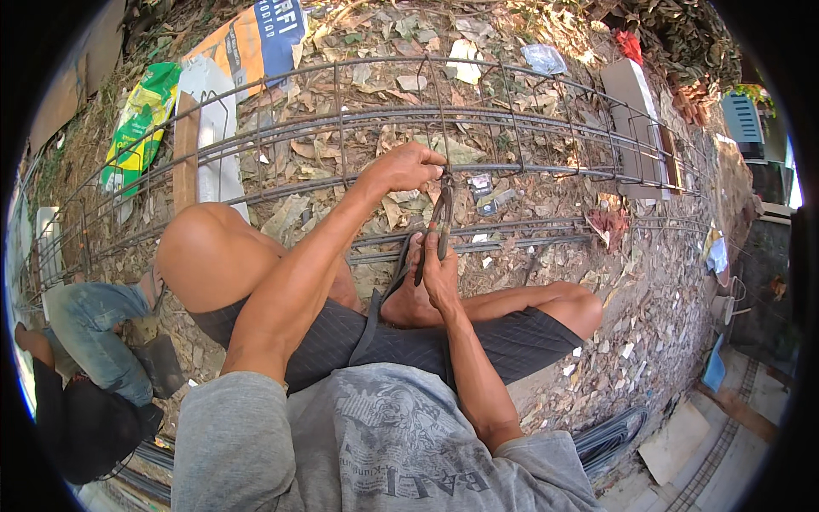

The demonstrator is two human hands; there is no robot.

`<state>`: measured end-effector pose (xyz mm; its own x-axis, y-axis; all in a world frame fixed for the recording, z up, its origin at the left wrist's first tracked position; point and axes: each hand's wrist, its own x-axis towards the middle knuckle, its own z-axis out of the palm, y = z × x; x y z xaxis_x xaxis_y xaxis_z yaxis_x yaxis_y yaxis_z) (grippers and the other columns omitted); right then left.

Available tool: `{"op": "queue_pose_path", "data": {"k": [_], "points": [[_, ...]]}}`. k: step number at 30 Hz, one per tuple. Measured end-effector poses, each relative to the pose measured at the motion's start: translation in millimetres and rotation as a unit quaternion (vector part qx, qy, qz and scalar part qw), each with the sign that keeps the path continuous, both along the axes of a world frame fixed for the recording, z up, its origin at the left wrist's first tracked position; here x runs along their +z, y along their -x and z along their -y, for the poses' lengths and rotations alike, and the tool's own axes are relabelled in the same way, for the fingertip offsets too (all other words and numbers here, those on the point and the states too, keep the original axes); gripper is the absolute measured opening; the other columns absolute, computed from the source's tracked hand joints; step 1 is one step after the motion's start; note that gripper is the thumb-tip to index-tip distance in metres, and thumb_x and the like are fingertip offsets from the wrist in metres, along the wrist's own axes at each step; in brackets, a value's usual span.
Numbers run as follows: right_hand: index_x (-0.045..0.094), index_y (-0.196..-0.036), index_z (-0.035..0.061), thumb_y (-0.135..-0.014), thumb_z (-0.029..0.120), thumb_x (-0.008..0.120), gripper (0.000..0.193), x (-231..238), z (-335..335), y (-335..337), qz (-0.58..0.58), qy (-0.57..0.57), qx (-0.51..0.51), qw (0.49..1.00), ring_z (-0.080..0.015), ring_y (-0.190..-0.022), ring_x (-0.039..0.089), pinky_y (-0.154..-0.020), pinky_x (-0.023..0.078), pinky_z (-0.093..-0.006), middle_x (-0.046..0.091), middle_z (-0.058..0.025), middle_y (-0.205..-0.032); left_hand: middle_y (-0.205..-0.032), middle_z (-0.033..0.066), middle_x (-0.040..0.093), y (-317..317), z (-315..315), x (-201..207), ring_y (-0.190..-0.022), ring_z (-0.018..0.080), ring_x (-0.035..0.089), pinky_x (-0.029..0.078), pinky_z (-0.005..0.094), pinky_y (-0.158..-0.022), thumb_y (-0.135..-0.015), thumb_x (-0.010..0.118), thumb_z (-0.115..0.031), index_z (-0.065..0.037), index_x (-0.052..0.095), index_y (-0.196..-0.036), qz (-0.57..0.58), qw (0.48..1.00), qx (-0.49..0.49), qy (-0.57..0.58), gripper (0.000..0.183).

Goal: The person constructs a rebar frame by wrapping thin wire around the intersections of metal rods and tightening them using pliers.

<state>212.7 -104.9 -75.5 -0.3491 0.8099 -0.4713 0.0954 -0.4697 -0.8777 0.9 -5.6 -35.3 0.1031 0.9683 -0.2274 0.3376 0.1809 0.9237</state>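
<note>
A pair of long-handled pincers [444, 210] is gripped by its handles in my right hand [441, 273], jaws pointing away from me. Those jaws meet a crossing of steel bars on the rebar cage [537, 171], a long frame of dark bars with thin square stirrups. Right beside the jaws, my left hand [408, 167] is closed, its fingertips pinched at the same crossing. What sits between these fingers is too small to make out. The cage stretches across the view in front of my bent legs.
Boards prop the cage at left [186, 154] and right [638, 128]. A green-yellow bag [143, 128] and an orange-blue sack [256, 47] lie at the far left. Another person [98, 341] crouches at lower left. Bundled steel rods [610, 439] lie at lower right; leaves and rubble litter the ground.
</note>
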Motion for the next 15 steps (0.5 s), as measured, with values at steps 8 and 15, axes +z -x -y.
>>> {"op": "queue_pose_path", "data": {"k": [8, 15], "points": [[0.057, -0.144, 0.0126, -0.110, 0.047, 0.046, 0.050, 93, -56, -55, 0.083, 0.138, 0.169, 0.972, -0.0222, -0.090, 0.074, -0.074, 0.061, -0.0358, 0.075, -0.0117, -0.107, -0.065, 0.0057, 0.065, -2, 0, 6, -0.057, 0.0138, 0.066, 0.052, 0.0338, -0.060, -0.101, 0.062, -0.040, -0.006, 0.077, -0.107, -0.061, 0.997, 0.008, 0.044, 0.038], [0.054, -0.143, 0.0129, -0.107, 0.055, 0.047, 0.056, 91, -89, -75, 0.091, 0.216, 0.241, 0.942, -0.0156, -0.068, 0.068, -0.061, 0.055, -0.0304, 0.067, -0.0048, -0.083, -0.064, 0.0057, 0.064, -2, 0, 7, -0.059, 0.0152, 0.068, 0.052, 0.0349, -0.060, -0.101, 0.063, -0.041, -0.005, 0.076, -0.105, -0.066, 0.997, 0.009, 0.024, 0.038]]}}
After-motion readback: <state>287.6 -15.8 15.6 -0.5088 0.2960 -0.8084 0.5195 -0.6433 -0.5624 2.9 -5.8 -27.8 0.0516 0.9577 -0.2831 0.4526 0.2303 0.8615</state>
